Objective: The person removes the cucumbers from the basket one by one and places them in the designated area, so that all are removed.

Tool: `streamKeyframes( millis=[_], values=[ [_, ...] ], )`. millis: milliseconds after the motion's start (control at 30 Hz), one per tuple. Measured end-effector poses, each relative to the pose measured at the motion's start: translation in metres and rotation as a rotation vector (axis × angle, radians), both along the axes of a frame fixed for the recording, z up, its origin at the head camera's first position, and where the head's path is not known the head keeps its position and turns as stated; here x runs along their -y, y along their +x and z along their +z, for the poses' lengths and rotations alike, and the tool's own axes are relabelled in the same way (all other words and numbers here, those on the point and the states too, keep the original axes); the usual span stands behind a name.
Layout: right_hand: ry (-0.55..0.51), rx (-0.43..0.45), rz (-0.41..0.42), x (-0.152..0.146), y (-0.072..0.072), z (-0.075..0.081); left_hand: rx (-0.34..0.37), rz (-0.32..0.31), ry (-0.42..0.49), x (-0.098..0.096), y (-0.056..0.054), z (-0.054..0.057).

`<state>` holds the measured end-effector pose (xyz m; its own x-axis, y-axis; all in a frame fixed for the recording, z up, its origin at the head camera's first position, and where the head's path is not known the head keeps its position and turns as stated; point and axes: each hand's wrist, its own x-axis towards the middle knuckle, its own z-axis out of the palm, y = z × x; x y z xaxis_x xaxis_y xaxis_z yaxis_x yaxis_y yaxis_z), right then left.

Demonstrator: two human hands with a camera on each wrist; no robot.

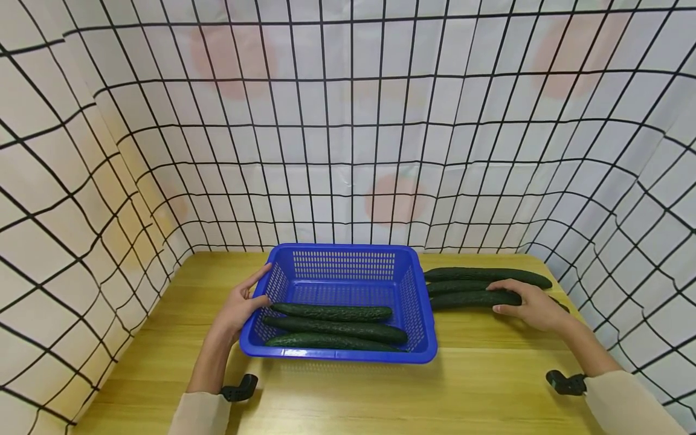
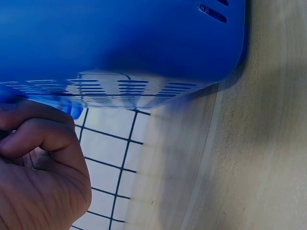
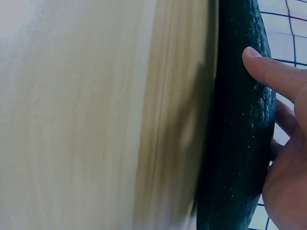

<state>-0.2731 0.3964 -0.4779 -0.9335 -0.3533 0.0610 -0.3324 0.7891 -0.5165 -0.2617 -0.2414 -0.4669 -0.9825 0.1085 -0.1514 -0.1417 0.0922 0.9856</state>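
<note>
A blue plastic basket [image 1: 337, 356] stands on the table, its walls full of slots. Three dark green cucumbers [image 1: 339, 328] lie side by side along its near side. My left hand [image 1: 236, 308] grips the basket's left rim; in the left wrist view its fingers [image 2: 48, 136] are curled at the blue wall. To the right of the basket, my right hand [image 1: 530, 305] holds the nearest cucumber [image 1: 473, 299] of a small group, with the thumb on the near side. The right wrist view shows that thumb pressed on the cucumber [image 3: 240, 124], the other fingers partly hidden behind it.
Behind the held cucumber lie another cucumber [image 1: 457, 286] and a long one [image 1: 489, 276] at the back. A wooden table [image 1: 348, 399] carries everything. Black netting [image 1: 350, 163] over a pale sheet encloses the table's back and sides.
</note>
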Motion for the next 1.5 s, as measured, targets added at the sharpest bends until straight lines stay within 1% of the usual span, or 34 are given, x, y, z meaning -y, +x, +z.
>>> streamKeyframes(
  millis=[267,367,600,700,867,1067,1200,1367,1500],
  values=[
    [0.040,-0.064,0.027,-0.004,-0.006,-0.011,-0.005,0.001,0.003,0.000,0.001,0.000],
    [0.038,-0.082,0.036,-0.004,-0.008,-0.013,-0.008,0.004,0.002,0.000,0.001,0.001],
    [0.005,-0.087,-0.023,0.002,-0.006,-0.010,-0.003,0.015,-0.007,0.000,0.000,0.000],
    [-0.011,-0.104,-0.034,0.008,-0.007,-0.004,-0.007,0.017,-0.003,-0.001,0.000,0.000],
    [-0.025,-0.126,-0.018,0.028,-0.011,0.011,-0.008,0.009,0.006,0.000,0.000,0.000],
    [-0.058,-0.126,0.020,0.064,-0.016,0.034,-0.013,0.002,0.018,0.000,-0.001,-0.001],
    [-0.081,-0.132,0.055,0.087,-0.018,0.048,-0.015,0.013,0.007,-0.002,-0.001,-0.002],
    [-0.123,-0.143,0.098,0.112,-0.021,0.060,-0.015,0.023,0.000,-0.002,0.001,-0.001],
    [-0.158,-0.143,0.120,0.132,-0.023,0.068,-0.012,0.020,0.004,-0.001,0.002,-0.001]
  ],
)
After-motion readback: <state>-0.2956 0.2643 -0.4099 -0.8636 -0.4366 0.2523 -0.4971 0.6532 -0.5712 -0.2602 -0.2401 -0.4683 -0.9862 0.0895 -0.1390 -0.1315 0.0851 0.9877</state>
